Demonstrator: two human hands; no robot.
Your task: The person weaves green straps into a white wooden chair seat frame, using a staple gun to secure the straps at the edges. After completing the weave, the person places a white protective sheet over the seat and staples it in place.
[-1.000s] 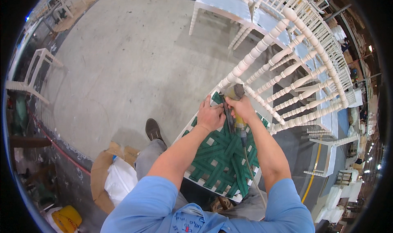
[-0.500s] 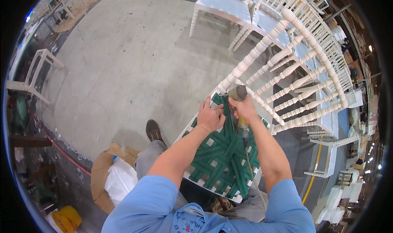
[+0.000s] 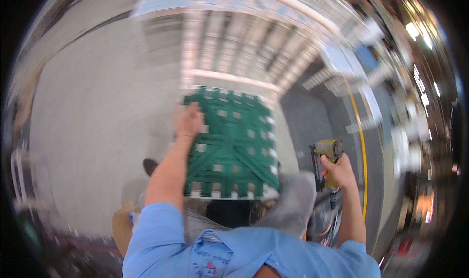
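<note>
No packages, labels, signs or screens.

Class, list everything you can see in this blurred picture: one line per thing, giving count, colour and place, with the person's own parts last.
Woven seat: one, green webbing, centre, on the lap.
Chair back spindles: several, white, above the seat, blurred.
Staple gun: one, yellow and black, right of the seat.
Concrete floor: grey, left.
Shoe: one, dark, lower left.
Shirt: one, light blue, bottom.
Left hand: on the seat's left edge.
Right hand: grips the staple gun.
</note>
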